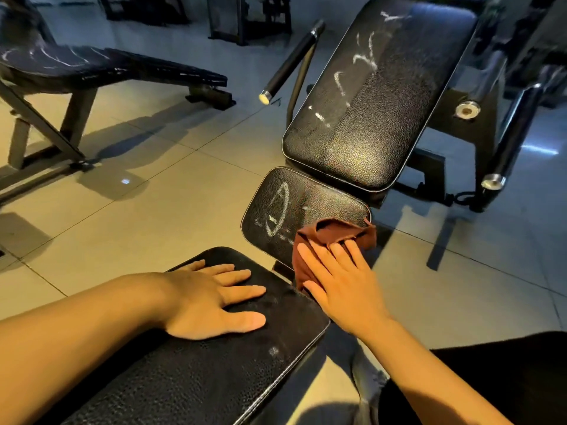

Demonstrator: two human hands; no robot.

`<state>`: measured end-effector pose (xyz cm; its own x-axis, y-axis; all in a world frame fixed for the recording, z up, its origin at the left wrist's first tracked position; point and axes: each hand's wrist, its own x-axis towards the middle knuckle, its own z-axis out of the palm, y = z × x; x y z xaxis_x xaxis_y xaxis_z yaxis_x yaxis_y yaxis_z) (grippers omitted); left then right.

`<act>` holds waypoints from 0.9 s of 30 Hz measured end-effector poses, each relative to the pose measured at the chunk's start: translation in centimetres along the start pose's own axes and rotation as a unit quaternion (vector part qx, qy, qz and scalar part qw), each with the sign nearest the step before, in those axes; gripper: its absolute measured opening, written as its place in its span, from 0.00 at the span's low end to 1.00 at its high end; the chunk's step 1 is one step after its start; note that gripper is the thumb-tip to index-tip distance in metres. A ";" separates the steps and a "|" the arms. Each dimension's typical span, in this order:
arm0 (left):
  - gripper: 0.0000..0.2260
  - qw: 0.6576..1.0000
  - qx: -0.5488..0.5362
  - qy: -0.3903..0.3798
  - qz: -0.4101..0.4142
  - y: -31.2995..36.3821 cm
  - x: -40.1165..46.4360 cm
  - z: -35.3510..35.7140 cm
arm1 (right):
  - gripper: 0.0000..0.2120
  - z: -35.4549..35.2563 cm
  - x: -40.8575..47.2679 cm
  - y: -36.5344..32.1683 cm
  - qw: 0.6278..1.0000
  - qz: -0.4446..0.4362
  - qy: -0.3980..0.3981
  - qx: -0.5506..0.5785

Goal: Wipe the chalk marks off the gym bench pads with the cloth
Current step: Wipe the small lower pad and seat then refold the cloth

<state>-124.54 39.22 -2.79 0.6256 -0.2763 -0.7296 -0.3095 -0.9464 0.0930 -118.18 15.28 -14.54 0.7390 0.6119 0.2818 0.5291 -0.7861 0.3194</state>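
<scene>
A reddish-brown cloth [333, 240] lies crumpled on the near right corner of a small black seat pad [294, 210], spilling over that pad's near edge. The right hand [340, 280] rests flat on the cloth with its fingers [313, 259] straight and spread, pressing it against the pad rather than gripping it. White chalk marks [277, 210], a rough oval and some strokes, show on the left part of the seat pad, just beside the cloth.

Beyond the seat pad, a longer black back pad [377, 118] tilts upward and away. It carries more white chalk scrawls [359, 65] along its length.

Nearest the viewer, a third black pad [214, 363] lies at the bottom of the view. The left hand [211, 299] lies on it palm down, released, fingers straight and slightly apart, holding nothing. Both bare forearms reach in from the bottom edge.

A black padded handle with a metal end cap [290, 61] sticks out to the left of the back pad, and chrome-capped bars [509, 133] stand on its right. Well apart, on the far left, another bench [101, 67] with chalk streaks on its dark pad stands on the pale tiled floor [171, 204].
</scene>
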 end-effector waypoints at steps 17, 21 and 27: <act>0.29 1.000 -0.009 0.012 0.004 -0.4 0.6 0.3 | 0.30 -0.4 4.3 -0.9 0.995 0.091 0.032 0.013; 0.34 1.000 -0.014 0.013 0.007 -0.4 0.7 0.3 | 0.27 0.1 -0.4 -1.6 0.983 0.167 0.053 0.048; 0.42 0.999 -0.021 0.022 0.011 -0.4 0.8 0.3 | 0.30 -0.6 6.6 -0.7 0.972 0.225 0.058 0.030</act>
<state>-124.18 39.44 -3.63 0.6493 -0.3041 -0.6971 -0.2943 -0.9456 0.1384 -113.93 19.92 -12.39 0.8509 0.2073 0.4828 0.1890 -0.9781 0.0869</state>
